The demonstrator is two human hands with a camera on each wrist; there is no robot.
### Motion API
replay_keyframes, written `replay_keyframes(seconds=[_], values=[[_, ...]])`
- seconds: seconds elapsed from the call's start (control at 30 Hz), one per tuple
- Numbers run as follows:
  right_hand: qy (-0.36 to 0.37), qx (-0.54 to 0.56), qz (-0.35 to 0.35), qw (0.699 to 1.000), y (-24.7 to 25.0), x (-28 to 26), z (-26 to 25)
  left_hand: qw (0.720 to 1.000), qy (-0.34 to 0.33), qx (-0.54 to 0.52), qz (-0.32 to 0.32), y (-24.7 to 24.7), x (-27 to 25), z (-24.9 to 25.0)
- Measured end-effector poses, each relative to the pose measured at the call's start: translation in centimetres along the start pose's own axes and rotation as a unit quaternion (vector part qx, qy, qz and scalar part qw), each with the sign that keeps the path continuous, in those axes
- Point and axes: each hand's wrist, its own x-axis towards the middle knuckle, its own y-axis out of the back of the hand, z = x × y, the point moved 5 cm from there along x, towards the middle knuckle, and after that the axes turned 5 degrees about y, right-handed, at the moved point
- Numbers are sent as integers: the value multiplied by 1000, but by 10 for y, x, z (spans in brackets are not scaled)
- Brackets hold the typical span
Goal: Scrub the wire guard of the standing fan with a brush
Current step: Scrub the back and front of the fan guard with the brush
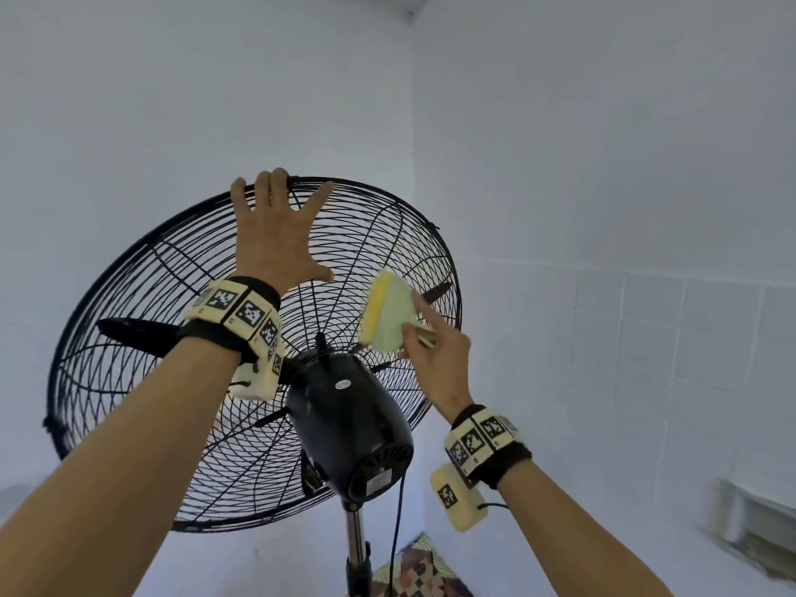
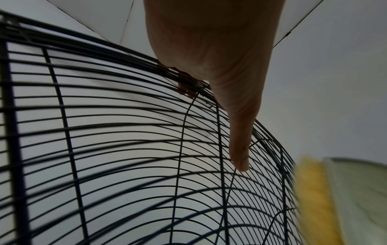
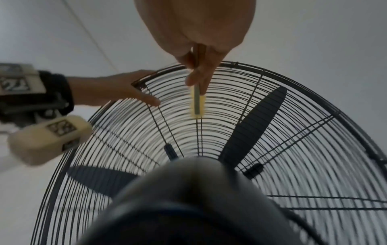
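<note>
Two fingertips (image 2: 186,90) through guard (image 2: 104,132), left-wrist only

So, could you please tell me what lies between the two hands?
Only wire guard: the head view shows bare wires between the left hand on the rim and the right hand holding the brush.

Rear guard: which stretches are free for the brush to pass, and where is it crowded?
Free: the lower-left sweep of the wire guard, between the rim and the left forearm, and the upper right above the brush. Crowded: the top rim, where the left hand has its fingers hooked over, and the centre around the motor housing.
</note>
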Motion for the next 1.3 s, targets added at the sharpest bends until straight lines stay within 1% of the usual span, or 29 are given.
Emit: replay_keyframes(seconds=[0.07,0.1,0.13,0.17,0.23,0.3,0.33,0.43,0.5,0.6,0.67,0.7,0.73,0.77,0.8,0.83,0.87,0.93,1.0,1.03,1.07,1.1,1.13,1.2,1.23,1.27,1.3], values=[[3,33,79,996,10,7,-2,1000,-5,-4,2,2,0,6],[9,38,98,994,11,9,-1,1000,-5,-5,3,3,0,8],[17,33,95,995,8,9,2,1000,-5,-5,5,3,0,10],[23,20,77,997,3,5,5,1000,-4,-4,5,3,0,10],[19,-18,13,1000,-9,-6,19,1000,1,-6,4,1,0,6],[11,-71,-55,996,-18,-16,33,1000,5,-7,4,-1,0,1],[6,-93,-77,993,-20,-19,39,1000,6,-9,4,-2,-1,0],[4,-103,-89,991,-21,-19,45,1000,5,-18,4,-2,0,0],[8,-123,-93,988,-21,-17,38,1000,5,-21,1,-1,1,4],[-28,-149,-97,984,-24,-13,44,1000,11,-25,-2,0,2,8],[-58,-125,-80,987,-23,-10,50,999,18,-29,-5,0,0,7],[-59,-97,-61,992,-21,-7,48,999,21,-28,-5,1,-1,7],[-59,-57,-28,996,-17,-5,46,999,22,-24,-5,1,-1,7],[-60,0,23,998,-11,-1,42,1000,22,-20,-7,2,-1,7],[-64,63,75,993,-2,3,39,1000,21,-17,-9,2,-2,7],[-65,102,105,987,6,9,37,1000,24,-14,-10,2,-1,7],[-62,117,102,986,10,15,37,999,27,-10,-12,3,-1,7],[-54,95,16,994,6,18,46,999,31,-6,-19,4,-1,8],[-10,5,-87,996,0,9,54,999,35,-8,-18,4,-1,10],[22,-49,-131,990,-3,5,58,999,36,-8,-19,4,-1,10],[48,-86,-159,982,-5,4,59,999,38,-10,-21,4,-1,10],[59,-100,-163,980,-5,9,60,999,41,-12,-22,4,-1,10],[54,-88,-144,984,-2,17,60,999,43,-13,-24,4,-1,10],[28,-20,-63,997,13,40,54,998,46,-14,-30,4,-1,10],[24,13,-24,999,21,48,52,998,49,-18,-31,3,0,9],[27,35,-7,999,26,52,51,998,51,-20,-31,3,0,9],[32,43,-20,998,27,51,51,998,52,-22,-29,4,0,9]])
